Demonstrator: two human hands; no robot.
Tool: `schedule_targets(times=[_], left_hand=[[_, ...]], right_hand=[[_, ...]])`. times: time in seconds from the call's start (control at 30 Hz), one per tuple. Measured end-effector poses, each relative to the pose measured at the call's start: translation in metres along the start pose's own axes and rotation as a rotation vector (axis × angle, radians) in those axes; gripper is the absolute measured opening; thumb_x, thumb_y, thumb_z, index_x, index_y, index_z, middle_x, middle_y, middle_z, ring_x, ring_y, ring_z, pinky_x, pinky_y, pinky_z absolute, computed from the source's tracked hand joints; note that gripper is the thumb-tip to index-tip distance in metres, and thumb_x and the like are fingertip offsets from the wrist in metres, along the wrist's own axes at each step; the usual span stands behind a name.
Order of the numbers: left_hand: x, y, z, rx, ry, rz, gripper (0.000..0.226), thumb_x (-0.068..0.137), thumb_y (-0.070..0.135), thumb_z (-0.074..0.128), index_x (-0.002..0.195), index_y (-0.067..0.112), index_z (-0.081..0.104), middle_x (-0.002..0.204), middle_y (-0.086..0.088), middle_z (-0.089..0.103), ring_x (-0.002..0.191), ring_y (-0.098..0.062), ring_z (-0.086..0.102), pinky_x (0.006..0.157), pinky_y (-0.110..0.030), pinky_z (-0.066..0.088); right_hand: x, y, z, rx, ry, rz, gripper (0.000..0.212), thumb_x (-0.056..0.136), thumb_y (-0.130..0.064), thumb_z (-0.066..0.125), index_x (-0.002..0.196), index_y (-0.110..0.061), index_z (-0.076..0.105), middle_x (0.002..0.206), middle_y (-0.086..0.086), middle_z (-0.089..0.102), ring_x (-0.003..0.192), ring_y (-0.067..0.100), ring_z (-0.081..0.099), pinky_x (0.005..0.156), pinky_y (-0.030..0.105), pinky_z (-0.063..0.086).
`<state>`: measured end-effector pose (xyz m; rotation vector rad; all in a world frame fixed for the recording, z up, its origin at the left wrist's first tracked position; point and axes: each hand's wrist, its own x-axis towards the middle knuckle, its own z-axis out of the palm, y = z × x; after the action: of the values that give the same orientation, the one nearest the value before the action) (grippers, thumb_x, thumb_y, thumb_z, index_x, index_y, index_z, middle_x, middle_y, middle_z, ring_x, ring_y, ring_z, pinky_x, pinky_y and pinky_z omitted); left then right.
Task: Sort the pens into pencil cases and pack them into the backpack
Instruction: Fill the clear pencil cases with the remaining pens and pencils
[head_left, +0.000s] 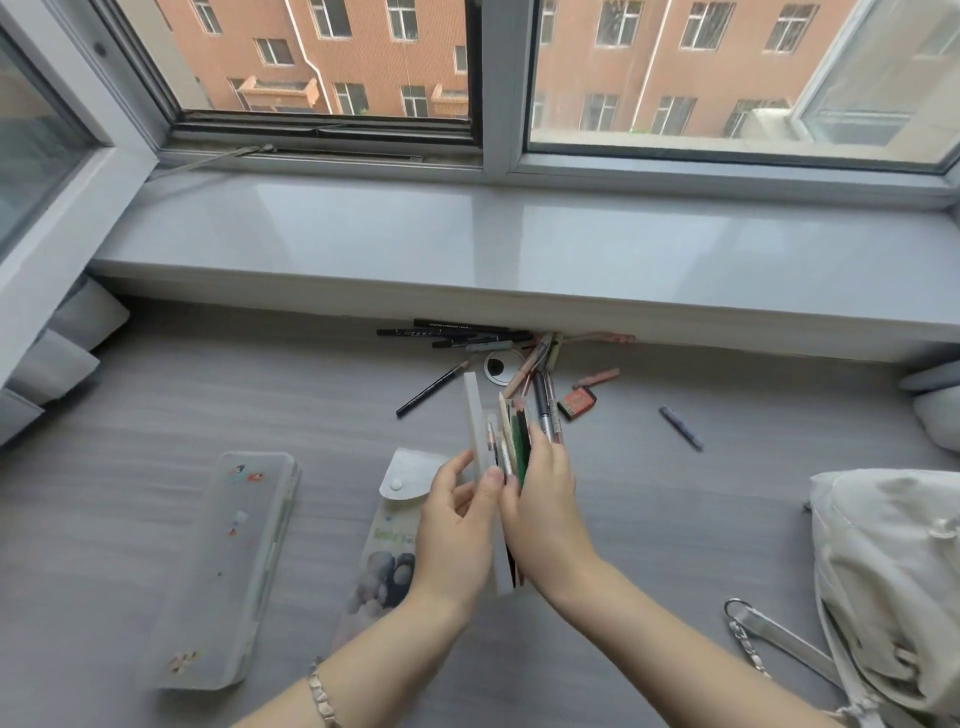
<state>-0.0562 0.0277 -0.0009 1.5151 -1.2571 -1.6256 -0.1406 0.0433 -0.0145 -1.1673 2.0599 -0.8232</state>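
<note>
My right hand grips a bundle of pens and pencils that points away from me, above the desk. My left hand pinches the same bundle from the left, thumb against it. Under my hands lies a soft pencil pouch with a snap flap. A frosted hard pencil case lies shut to the left. Several loose pens lie by the window sill, with a black pencil nearer. The pale backpack sits at the right edge.
A red eraser and a small dark pen cap lie on the grey desk. A round cable hole is near the sill. A keyring with chain lies by the backpack. Pillows sit at both sides.
</note>
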Motion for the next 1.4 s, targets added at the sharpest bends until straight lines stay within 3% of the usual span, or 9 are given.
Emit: schedule_targets(times=[0.2, 0.37, 0.43, 0.5, 0.7, 0.8, 0.93, 1.17, 1.4], left_hand=[[-0.001, 0.003, 0.000, -0.064, -0.021, 0.024, 0.030, 0.092, 0.019, 0.051, 0.122, 0.016, 0.051, 0.093, 0.009, 0.068, 0.081, 0.008, 0.065, 0.074, -0.010, 0.049], [-0.004, 0.004, 0.000, -0.116, -0.006, 0.011, 0.024, 0.095, 0.017, 0.045, 0.119, 0.014, 0.050, 0.097, 0.014, 0.062, 0.080, 0.018, 0.061, 0.066, 0.001, 0.043], [0.001, 0.003, -0.001, -0.121, 0.018, -0.004, 0.023, 0.096, 0.018, 0.044, 0.118, 0.014, 0.050, 0.102, 0.011, 0.062, 0.089, 0.011, 0.060, 0.070, -0.002, 0.044], [0.008, 0.005, -0.003, -0.114, 0.034, -0.004, 0.031, 0.096, 0.018, 0.043, 0.125, 0.008, 0.050, 0.104, 0.006, 0.063, 0.097, -0.001, 0.058, 0.078, -0.010, 0.046], [0.040, 0.028, -0.027, -0.102, 0.164, 0.023, 0.029, 0.098, 0.017, 0.041, 0.126, 0.016, 0.047, 0.089, 0.015, 0.057, 0.074, 0.009, 0.052, 0.060, 0.001, 0.041], [0.054, 0.037, -0.045, -0.097, 0.251, 0.026, 0.025, 0.098, 0.017, 0.040, 0.122, 0.017, 0.048, 0.080, 0.019, 0.050, 0.062, 0.013, 0.053, 0.050, 0.003, 0.037], [0.069, 0.037, -0.064, -0.124, 0.306, 0.013, 0.031, 0.097, 0.018, 0.041, 0.127, 0.011, 0.047, 0.086, 0.018, 0.053, 0.076, 0.006, 0.051, 0.060, -0.004, 0.042], [0.072, 0.036, -0.073, -0.165, 0.276, -0.004, 0.033, 0.097, 0.015, 0.041, 0.130, 0.009, 0.046, 0.089, 0.018, 0.053, 0.077, 0.008, 0.051, 0.053, 0.005, 0.039], [0.058, 0.043, -0.068, -0.150, 0.220, 0.019, 0.030, 0.096, 0.019, 0.045, 0.126, 0.016, 0.050, 0.104, 0.008, 0.061, 0.092, -0.001, 0.056, 0.078, -0.014, 0.043]], right_hand=[[-0.002, 0.030, 0.003, -0.354, 0.187, -0.304, 0.049, 0.085, -0.029, 0.042, 0.127, -0.006, 0.050, 0.134, 0.015, 0.051, 0.129, 0.023, 0.031, 0.112, 0.043, 0.024], [-0.011, 0.036, -0.002, -0.587, -0.006, -0.337, 0.074, 0.093, -0.055, 0.003, 0.135, -0.011, 0.044, 0.146, 0.010, 0.040, 0.137, 0.019, 0.033, 0.114, 0.030, 0.016], [-0.011, 0.032, -0.004, -0.542, -0.143, -0.343, 0.090, 0.079, -0.064, -0.012, 0.145, -0.014, 0.023, 0.156, 0.006, 0.015, 0.143, 0.014, 0.005, 0.117, 0.030, 0.001], [0.000, 0.025, -0.010, -0.382, -0.269, -0.301, 0.087, 0.079, -0.069, -0.004, 0.147, -0.018, 0.015, 0.157, 0.001, 0.001, 0.144, 0.010, -0.008, 0.117, 0.030, -0.003], [0.082, 0.013, -0.010, -0.099, 0.041, -0.256, 0.030, 0.089, -0.005, 0.041, 0.111, -0.002, 0.060, 0.105, 0.011, 0.066, 0.110, 0.029, 0.054, 0.101, 0.025, 0.035], [0.130, 0.007, -0.003, -0.339, -0.152, -0.226, 0.041, 0.081, 0.006, 0.050, 0.120, -0.005, 0.055, 0.119, 0.010, 0.060, 0.111, 0.032, 0.054, 0.096, 0.043, 0.043], [0.167, -0.008, 0.020, -0.735, -0.269, -0.447, 0.053, 0.081, 0.006, 0.049, 0.131, -0.011, 0.046, 0.137, 0.007, 0.046, 0.126, 0.028, 0.036, 0.099, 0.037, 0.035], [0.172, -0.012, 0.034, -1.128, -0.249, -0.645, 0.035, 0.066, -0.007, 0.073, 0.098, -0.008, 0.060, 0.102, 0.011, 0.059, 0.097, 0.029, 0.055, 0.074, 0.033, 0.040], [0.129, -0.018, -0.023, -0.340, 0.006, -0.218, 0.022, 0.089, -0.013, 0.047, 0.097, -0.002, 0.064, 0.097, 0.010, 0.065, 0.091, 0.026, 0.062, 0.083, 0.034, 0.050]])
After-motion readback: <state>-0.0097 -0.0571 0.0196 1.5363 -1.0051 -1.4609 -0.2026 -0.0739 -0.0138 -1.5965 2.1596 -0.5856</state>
